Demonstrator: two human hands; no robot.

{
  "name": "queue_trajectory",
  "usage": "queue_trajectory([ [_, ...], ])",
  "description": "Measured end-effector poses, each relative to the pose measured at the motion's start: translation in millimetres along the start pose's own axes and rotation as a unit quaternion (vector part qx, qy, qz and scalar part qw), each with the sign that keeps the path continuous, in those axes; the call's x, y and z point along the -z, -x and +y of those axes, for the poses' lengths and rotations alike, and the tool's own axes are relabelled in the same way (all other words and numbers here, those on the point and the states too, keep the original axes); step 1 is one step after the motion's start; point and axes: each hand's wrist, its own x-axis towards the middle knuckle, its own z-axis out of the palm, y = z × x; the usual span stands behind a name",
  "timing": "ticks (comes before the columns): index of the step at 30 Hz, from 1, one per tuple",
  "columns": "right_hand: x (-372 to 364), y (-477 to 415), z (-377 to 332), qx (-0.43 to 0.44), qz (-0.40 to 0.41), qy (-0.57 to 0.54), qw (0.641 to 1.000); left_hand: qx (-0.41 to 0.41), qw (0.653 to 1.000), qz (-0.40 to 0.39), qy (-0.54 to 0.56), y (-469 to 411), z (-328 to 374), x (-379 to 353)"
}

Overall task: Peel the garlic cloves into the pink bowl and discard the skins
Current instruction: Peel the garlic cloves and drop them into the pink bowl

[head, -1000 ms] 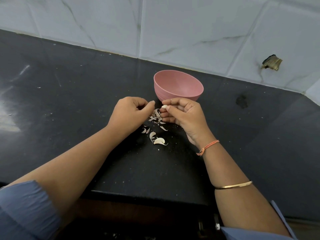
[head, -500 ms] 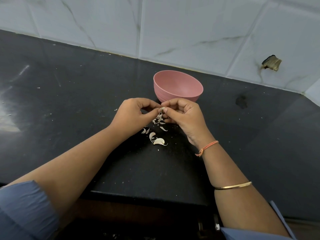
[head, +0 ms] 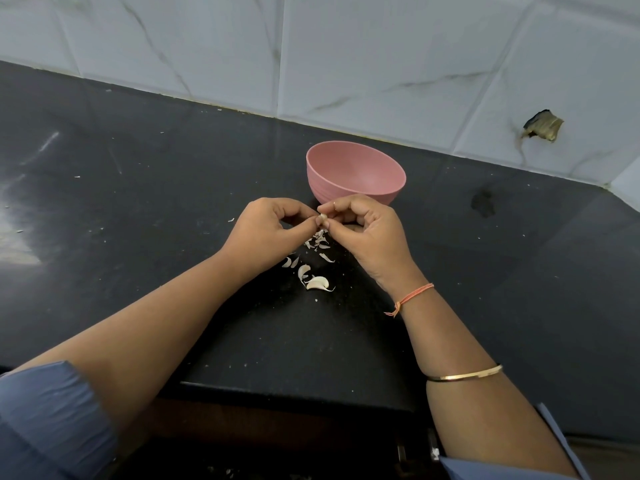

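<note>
A small pale garlic clove [head: 323, 218] is pinched between the fingertips of my right hand [head: 367, 233] and my left hand [head: 268, 230], just in front of the pink bowl [head: 356, 174]. The bowl stands upright on the black counter, and the part of its inside that I see looks empty. Under my hands lies a scatter of papery skins [head: 318, 242]. Nearer to me on the counter lie unpeeled cloves [head: 317, 283], one curved and whole.
The black counter [head: 138, 188] carries small white flecks. A marbled tile wall [head: 346, 57] runs behind the bowl, with a chipped hole [head: 543, 126] at the right. The counter's front edge [head: 294, 393] is close to my body.
My hands have come together: the left thumb and fingers now touch the clove that the right hand held alone one second ago. Both hands rose slightly toward the bowl.
</note>
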Motion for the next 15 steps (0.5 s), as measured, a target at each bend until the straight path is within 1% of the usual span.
queue_trajectory([
  [15,-0.9,0.8,-0.2,0.005,-0.017,-0.025,1.0,-0.022,1.0,-0.005,-0.014,0.8,-1.1,1.8],
])
